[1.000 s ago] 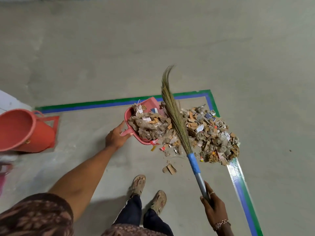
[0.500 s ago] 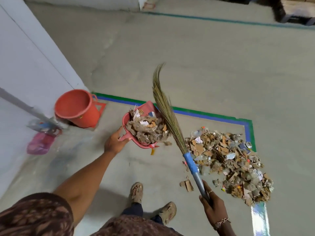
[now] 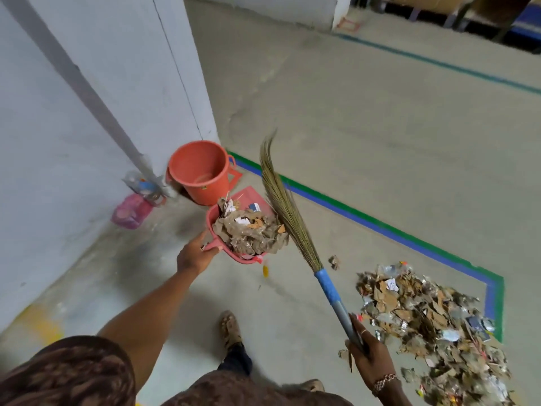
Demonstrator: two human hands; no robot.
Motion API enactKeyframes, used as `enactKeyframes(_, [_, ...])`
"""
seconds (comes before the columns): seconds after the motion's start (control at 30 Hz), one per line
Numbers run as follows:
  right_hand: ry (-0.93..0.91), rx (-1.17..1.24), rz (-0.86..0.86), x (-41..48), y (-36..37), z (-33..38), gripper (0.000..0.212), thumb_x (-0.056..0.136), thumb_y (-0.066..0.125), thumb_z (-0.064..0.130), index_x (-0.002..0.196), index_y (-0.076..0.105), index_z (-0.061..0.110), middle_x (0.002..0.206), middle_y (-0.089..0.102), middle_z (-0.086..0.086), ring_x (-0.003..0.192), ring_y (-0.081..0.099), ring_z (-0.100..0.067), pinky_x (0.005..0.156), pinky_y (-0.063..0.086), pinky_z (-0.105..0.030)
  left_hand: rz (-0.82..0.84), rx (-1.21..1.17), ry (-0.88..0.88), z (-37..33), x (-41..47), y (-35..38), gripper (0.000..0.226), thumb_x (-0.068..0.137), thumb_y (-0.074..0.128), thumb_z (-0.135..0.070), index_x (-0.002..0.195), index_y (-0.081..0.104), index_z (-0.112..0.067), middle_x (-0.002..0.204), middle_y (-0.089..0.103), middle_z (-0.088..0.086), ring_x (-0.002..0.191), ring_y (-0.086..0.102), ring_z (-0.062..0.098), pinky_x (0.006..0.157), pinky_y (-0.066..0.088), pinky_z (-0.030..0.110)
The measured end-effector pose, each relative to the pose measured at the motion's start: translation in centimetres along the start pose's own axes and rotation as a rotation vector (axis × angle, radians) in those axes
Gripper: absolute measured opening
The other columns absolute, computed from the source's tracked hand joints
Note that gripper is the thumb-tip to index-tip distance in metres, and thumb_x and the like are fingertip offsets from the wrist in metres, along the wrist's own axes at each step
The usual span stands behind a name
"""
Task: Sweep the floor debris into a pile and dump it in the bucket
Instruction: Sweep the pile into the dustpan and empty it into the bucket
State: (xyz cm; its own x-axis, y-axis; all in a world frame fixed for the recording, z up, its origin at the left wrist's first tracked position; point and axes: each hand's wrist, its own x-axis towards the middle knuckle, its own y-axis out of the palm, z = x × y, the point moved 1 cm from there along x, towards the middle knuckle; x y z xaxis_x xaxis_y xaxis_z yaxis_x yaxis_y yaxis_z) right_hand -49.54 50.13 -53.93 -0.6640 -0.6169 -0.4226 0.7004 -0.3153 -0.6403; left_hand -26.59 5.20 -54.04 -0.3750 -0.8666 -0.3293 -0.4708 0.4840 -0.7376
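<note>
Holding dustpan, left hand; right hand holds broom.

Concrete floor, grey, darkly stained toward eight o'clock; green-and-blue tape line runs from ten o'clock to four o'clock and corners there; debris pile of cardboard and foil scraps at four o'clock, inside that corner; one stray scrap near its eleven o'clock; orange bucket upright at ten o'clock; pink container at nine o'clock.

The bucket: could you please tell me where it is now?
In the head view the bucket stands left of centre by the corner of the wall, just beyond the dustpan in the left hand.
</note>
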Motion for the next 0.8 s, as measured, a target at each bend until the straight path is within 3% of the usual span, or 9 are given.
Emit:
enactKeyframes(0.1, [-0.02,-0.033,0.022,2.8,2.6,4.7,0.067,0.085,0.073,0.015,0.134,0.044,0.049,0.098,0.071,0.008,0.074,0.065,-0.005,0.063,0.048,-0.016,0.011,-0.031,-0.063,3.3,2.9,-3.3,0.088,0.068,0.068,-0.07,0.147,0.033,-0.053,0.109,0.072,0.002,0.102,0.068,0.027,0.078,0.049,0.034])
enactKeyframes(0.23, [-0.047,-0.054,0.023,6.6,5.8,10.9,0.063,0.084,0.074,0.01,0.14,0.053,0.032,0.078,0.065,0.012,0.054,0.054,0.002,0.051,0.041,-0.01,-0.019,-0.054,-0.12,6.3,6.8,-7.5,0.087,0.071,0.072,-0.065,0.148,0.041,-0.041,0.124,0.069,0.007,0.111,0.065,0.031,0.091,0.052,0.04])
enactKeyframes(0.33, [-0.088,-0.083,0.031,9.6,8.4,15.7,0.063,0.085,0.074,0.009,0.141,0.054,0.025,0.084,0.065,0.009,0.061,0.054,0.003,0.055,0.041,-0.006,-0.027,-0.052,-0.124,8.3,10.2,-11.1,0.093,0.066,0.067,-0.069,0.15,0.04,-0.039,0.133,0.064,0.009,0.119,0.061,0.034,0.098,0.05,0.042])
enactKeyframes(0.43, [-0.121,-0.083,0.076,12.5,10.9,19.9,0.062,0.087,0.072,0.012,0.144,0.051,0.024,0.087,0.064,0.009,0.063,0.055,0.001,0.057,0.042,-0.009,-0.025,-0.011,-0.124,11.0,14.1,-14.2,0.097,0.065,0.068,-0.075,0.15,0.031,-0.047,0.137,0.062,0.004,0.124,0.059,0.033,0.099,0.05,0.043])
enactKeyframes(0.53, [-0.135,-0.103,0.119,15.3,12.6,23.3,0.062,0.09,0.069,0.016,0.147,0.047,0.027,0.098,0.066,0.008,0.072,0.058,-0.008,0.06,0.037,-0.015,-0.055,0.012,-0.109,12.0,16.5,-16.5,0.095,0.066,0.069,-0.075,0.149,0.033,-0.044,0.132,0.066,0.003,0.12,0.061,0.034,0.095,0.051,0.043])
enactKeyframes(0.6, [-0.137,-0.112,0.138,16.9,13.5,25.2,0.062,0.091,0.067,0.018,0.148,0.045,0.029,0.102,0.063,0.01,0.079,0.055,-0.008,0.061,0.035,-0.012,-0.093,0.016,-0.121,12.4,18.0,-17.6,0.094,0.069,0.071,-0.072,0.149,0.037,-0.038,0.128,0.067,0.007,0.115,0.063,0.036,0.092,0.052,0.043])
enactKeyframes(0.67, [-0.13,-0.111,0.14,18.4,14.3,26.7,0.062,0.091,0.067,0.019,0.147,0.045,0.03,0.103,0.064,0.01,0.079,0.056,-0.008,0.061,0.035,-0.007,-0.107,0.006,-0.151,13.2,19.7,-18.4,0.102,0.063,0.07,-0.08,0.15,0.035,-0.039,0.128,0.067,0.005,0.116,0.063,0.036,0.093,0.053,0.044])
enactKeyframes(0.73, [-0.125,-0.102,0.137,19.9,15.1,27.8,0.061,0.09,0.068,0.018,0.146,0.047,0.03,0.101,0.067,0.008,0.075,0.059,-0.01,0.063,0.038,-0.014,-0.115,-0.01,-0.179,14.1,21.6,-19.0,0.11,0.055,0.066,-0.089,0.149,0.034,-0.042,0.13,0.067,0.001,0.118,0.062,0.033,0.094,0.053,0.045])
enactKeyframes(0.8, [-0.13,-0.09,0.134,21.6,15.7,28.8,0.061,0.089,0.07,0.017,0.144,0.05,0.03,0.1,0.068,0.007,0.072,0.059,-0.007,0.063,0.04,-0.017,-0.135,-0.019,-0.194,14.1,23.1,-19.6,0.105,0.057,0.07,-0.083,0.148,0.037,-0.042,0.13,0.067,-0.002,0.118,0.062,0.031,0.093,0.053,0.044])
